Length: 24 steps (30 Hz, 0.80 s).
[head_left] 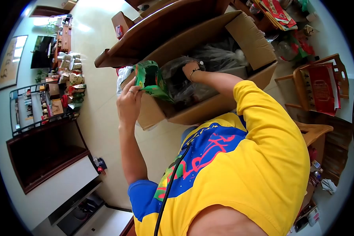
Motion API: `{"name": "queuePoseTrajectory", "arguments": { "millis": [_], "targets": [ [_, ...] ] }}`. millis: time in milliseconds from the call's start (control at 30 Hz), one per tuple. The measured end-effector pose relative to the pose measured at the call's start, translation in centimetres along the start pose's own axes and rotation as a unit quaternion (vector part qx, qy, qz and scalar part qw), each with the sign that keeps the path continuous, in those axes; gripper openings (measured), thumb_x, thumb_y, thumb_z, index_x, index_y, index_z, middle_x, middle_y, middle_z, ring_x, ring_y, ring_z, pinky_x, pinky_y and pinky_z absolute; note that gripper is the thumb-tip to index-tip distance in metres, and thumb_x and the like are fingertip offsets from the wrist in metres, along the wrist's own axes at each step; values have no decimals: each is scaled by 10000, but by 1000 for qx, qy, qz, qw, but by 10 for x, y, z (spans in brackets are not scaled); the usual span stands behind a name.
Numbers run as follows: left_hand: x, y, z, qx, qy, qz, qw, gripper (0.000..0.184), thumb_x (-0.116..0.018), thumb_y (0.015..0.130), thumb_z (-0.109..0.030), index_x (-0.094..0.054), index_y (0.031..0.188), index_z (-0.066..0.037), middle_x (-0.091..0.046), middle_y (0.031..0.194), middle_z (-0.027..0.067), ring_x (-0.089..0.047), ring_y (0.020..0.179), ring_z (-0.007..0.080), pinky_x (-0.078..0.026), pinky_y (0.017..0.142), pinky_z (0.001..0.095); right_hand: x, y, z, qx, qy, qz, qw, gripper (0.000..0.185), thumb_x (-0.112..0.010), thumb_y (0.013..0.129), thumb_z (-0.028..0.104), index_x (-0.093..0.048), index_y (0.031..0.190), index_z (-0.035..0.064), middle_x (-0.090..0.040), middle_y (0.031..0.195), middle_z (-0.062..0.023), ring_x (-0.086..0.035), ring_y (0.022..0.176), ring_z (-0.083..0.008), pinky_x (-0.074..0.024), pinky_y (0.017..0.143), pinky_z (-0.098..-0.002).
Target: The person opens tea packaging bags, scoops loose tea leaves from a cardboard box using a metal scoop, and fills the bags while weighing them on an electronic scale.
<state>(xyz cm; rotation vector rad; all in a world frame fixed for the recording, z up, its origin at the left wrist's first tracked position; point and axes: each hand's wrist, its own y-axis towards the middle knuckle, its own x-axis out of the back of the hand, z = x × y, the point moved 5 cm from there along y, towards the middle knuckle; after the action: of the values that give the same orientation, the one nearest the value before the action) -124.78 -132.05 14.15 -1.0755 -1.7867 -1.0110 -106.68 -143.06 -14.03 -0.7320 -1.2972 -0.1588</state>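
Observation:
My left hand (129, 101) grips the near edge of a green printed carton (159, 93), with the thumb and fingers closed on its wall. The carton is tilted with its dark opening showing, and it sits over the left end of a large cardboard box (200, 112). My right hand (191, 70) is inside the big box, at a clear plastic bag (175, 67). Its fingers are curled downward and partly hidden, so what they hold is unclear. A bracelet and a watch-like band are on that wrist. More crumpled clear plastic (220, 53) fills the box's right part.
A dark wooden table edge (141, 35) runs just behind the box. To the right stands a wooden chair (303, 80) with a red bag (321, 89) on it. Packaged goods (72, 74) line the floor at the left. A black cable (170, 185) hangs down my front.

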Motion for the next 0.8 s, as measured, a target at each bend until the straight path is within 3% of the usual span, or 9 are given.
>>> {"name": "queuePoseTrajectory", "arguments": {
  "millis": [67, 200, 300, 367, 400, 467, 600, 667, 800],
  "targets": [
    [-1, 0, -4, -3, 4, 0, 1000, 75, -695, 804, -85, -659, 835, -26, -652, 1184, 80, -675, 787, 270, -537, 682, 362, 2, 6, 6, 12, -129, -1, 992, 249, -571, 893, 161, -664, 1117, 102, -621, 1149, -170, -577, 1061, -378, -495, 816, -479],
    [-6, 6, -9, -7, 19, 0, 1000, 79, -703, 802, -90, -662, 847, -40, -656, 1179, 81, -678, 741, 256, -539, 674, 355, -20, 35, 4, 37, -131, 19, 990, 254, -548, 903, 142, -659, 1127, 99, -626, 1149, -170, -591, 1036, -379, -499, 800, -484],
    [-10, 11, -12, 1, 20, 1, 1000, 78, -707, 799, -84, -659, 848, -46, -657, 1177, 82, -679, 730, 251, -540, 672, 349, -34, 43, 4, 38, -73, 33, 996, 250, -550, 897, 133, -666, 1114, 87, -631, 1156, -169, -610, 1027, -343, -507, 797, -460],
    [-14, 13, -9, 32, 15, 16, 999, 74, -707, 798, -77, -654, 841, -48, -655, 1178, 89, -679, 729, 251, -542, 670, 348, -61, 63, 6, 31, 87, 17, 996, 223, -560, 885, 134, -691, 1056, 76, -653, 1121, -159, -632, 1026, -304, -517, 806, -440],
    [-15, 14, -8, 34, 15, 18, 999, 74, -707, 798, -77, -654, 841, -48, -655, 1178, 89, -679, 729, 251, -542, 670, 348, -55, 61, 5, 33, 88, 19, 995, 223, -560, 885, 134, -691, 1056, 76, -653, 1121, -159, -632, 1026, -304, -517, 806, -440],
    [-16, 16, -7, 23, 23, 13, 999, 70, -703, 800, -69, -648, 838, -49, -654, 1178, 99, -680, 732, 253, -543, 667, 347, -38, 53, 3, 35, 125, 80, 988, 310, -518, 905, 90, -606, 1202, 82, -621, 1203, -168, -640, 1017, -300, -530, 818, -439],
    [-17, 18, -11, 22, 29, 9, 999, 68, -699, 802, -63, -647, 844, -49, -653, 1176, 109, -681, 737, 257, -544, 665, 346, -69, 72, 6, 55, 62, 24, 996, 300, -513, 904, 79, -615, 1186, 80, -626, 1193, -166, -636, 1039, -307, -529, 820, -461],
    [-18, 21, -14, 8, 24, 6, 1000, 68, -698, 801, -57, -647, 845, -47, -653, 1174, 116, -682, 739, 259, -543, 661, 343, -60, 67, 10, 23, 91, 8, 996, 239, -520, 882, 86, -684, 1054, 54, -667, 1102, -160, -644, 1022, -318, -513, 849, -446],
    [-20, 24, -16, 11, 25, 8, 1000, 70, -701, 797, -50, -647, 842, -43, -653, 1172, 125, -683, 730, 258, -541, 656, 342, -75, 96, 2, 23, 169, 6, 985, 263, -523, 882, 80, -668, 1102, 77, -661, 1114, -163, -647, 1009, -318, -514, 845, -467]
  ]
}}
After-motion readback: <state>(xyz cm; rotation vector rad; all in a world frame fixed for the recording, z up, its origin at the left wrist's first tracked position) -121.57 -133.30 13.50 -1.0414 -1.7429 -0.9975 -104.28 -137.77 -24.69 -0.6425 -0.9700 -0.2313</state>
